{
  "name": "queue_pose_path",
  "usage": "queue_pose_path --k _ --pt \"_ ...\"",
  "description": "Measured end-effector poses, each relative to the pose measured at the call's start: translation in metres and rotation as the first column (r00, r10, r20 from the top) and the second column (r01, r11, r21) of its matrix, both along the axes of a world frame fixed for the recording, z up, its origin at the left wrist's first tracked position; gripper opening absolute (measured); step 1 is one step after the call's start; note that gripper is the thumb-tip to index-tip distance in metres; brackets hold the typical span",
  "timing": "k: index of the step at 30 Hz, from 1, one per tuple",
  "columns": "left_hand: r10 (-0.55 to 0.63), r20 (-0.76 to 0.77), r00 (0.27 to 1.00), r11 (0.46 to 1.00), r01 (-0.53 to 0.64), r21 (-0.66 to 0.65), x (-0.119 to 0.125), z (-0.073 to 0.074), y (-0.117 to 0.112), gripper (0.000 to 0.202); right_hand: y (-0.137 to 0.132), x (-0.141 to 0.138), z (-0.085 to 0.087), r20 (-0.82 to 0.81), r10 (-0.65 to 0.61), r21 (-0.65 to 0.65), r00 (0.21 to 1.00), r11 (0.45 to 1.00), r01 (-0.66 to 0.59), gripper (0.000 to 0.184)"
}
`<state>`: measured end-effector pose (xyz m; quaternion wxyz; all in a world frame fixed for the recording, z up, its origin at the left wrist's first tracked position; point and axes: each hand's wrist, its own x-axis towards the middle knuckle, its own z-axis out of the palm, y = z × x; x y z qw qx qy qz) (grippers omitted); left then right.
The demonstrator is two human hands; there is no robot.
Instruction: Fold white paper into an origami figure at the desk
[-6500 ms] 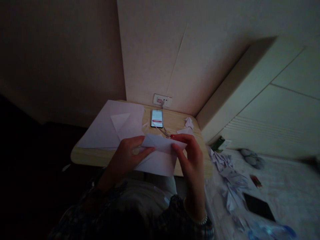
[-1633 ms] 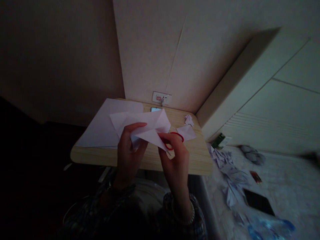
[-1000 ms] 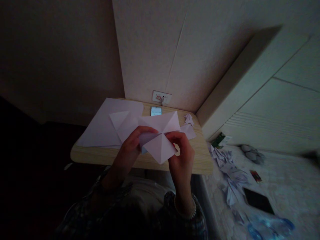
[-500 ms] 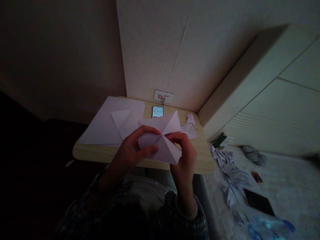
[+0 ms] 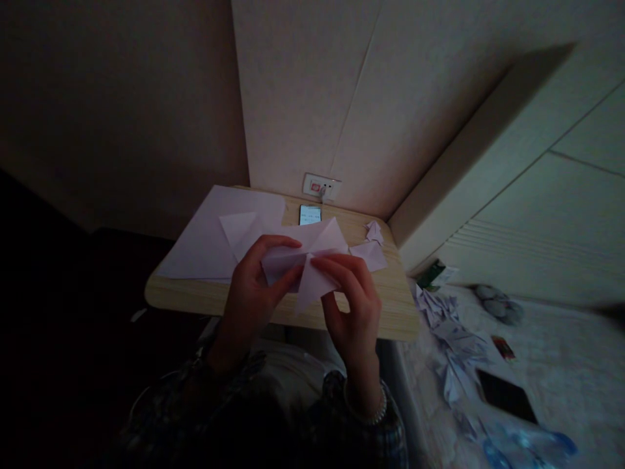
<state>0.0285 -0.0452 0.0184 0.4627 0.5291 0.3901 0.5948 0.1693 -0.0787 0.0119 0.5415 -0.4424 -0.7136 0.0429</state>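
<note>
A white folded sheet of paper (image 5: 319, 277) is held above the front of the small wooden table (image 5: 195, 296), with creases meeting near its middle. My left hand (image 5: 256, 280) grips its left part, fingers on top and thumb along the near side. On the right part, my right hand (image 5: 354, 290) is closed on the paper, its fingers pressing near the centre and its thumb below. One pointed flap hangs toward me between the hands. Behind my left hand lies a stack of white paper (image 5: 195, 251) with a smaller folded piece (image 5: 239, 228) on it.
A lit phone (image 5: 310, 214) lies at the table's back, below a wall socket (image 5: 322, 187). Folded paper pieces (image 5: 374, 254) rest at the back right. On the bed (image 5: 547, 339) to the right are several folded papers (image 5: 459, 339), a dark tablet-like slab (image 5: 505, 394) and a grey object (image 5: 498, 303).
The paper has turned and its near flap has narrowed and now points down toward me. My right hand's fingers have moved over the flap, toward the centre.
</note>
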Motion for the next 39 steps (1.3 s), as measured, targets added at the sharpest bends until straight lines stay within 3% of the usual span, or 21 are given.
queue_pose_path --k 10,25,29,39 --pt "0.012 0.109 0.994 0.990 0.003 -0.142 0.0007 0.0057 -0.0022 0.015 0.0010 0.0032 -0.0039 0.070 0.064 0.005 0.995 0.998 -0.065 0.047" --pt "0.036 0.058 0.998 0.996 -0.031 -0.083 -0.0022 0.0027 0.0009 0.026 0.0004 0.0025 -0.0010 0.009 0.040 0.028 0.999 0.999 -0.040 0.038" --pt "0.028 0.100 0.995 0.992 -0.015 -0.127 -0.0021 0.0036 -0.0003 0.023 -0.0006 0.0036 -0.0011 0.027 0.044 0.038 0.999 0.998 -0.045 0.034" --pt "0.020 0.049 0.999 0.992 -0.014 -0.122 -0.0036 0.0033 -0.0023 0.029 -0.0016 0.0048 -0.0030 0.048 0.053 0.040 0.997 0.998 -0.054 0.040"
